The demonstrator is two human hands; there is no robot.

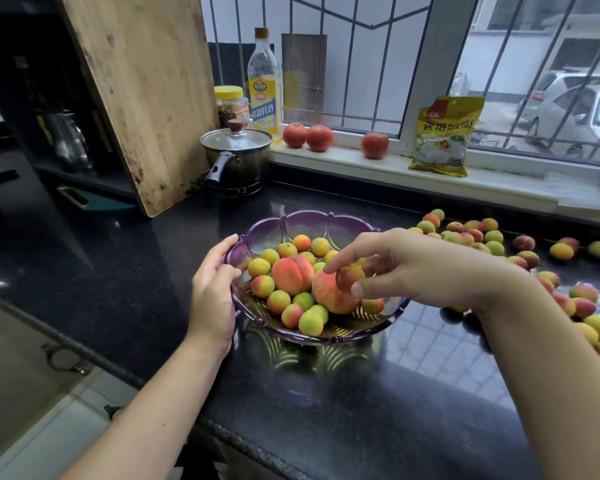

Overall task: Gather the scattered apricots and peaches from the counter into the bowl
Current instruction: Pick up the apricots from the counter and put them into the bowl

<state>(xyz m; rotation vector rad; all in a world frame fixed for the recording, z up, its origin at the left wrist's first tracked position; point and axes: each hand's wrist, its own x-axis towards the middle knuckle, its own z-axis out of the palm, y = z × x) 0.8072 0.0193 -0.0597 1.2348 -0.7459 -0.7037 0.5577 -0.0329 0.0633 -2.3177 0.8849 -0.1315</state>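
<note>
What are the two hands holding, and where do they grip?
The right hand pinches a small apricot by its sides above the bowl. The left hand grips the bowl's left rim.

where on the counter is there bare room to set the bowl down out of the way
Bare counter lies in front of the bowl, toward the near edge, between the two forearms. Another bare patch lies left of the bowl, bordered by the cutting board and pot. Right of the bowl is crowded with scattered apricots.
</note>
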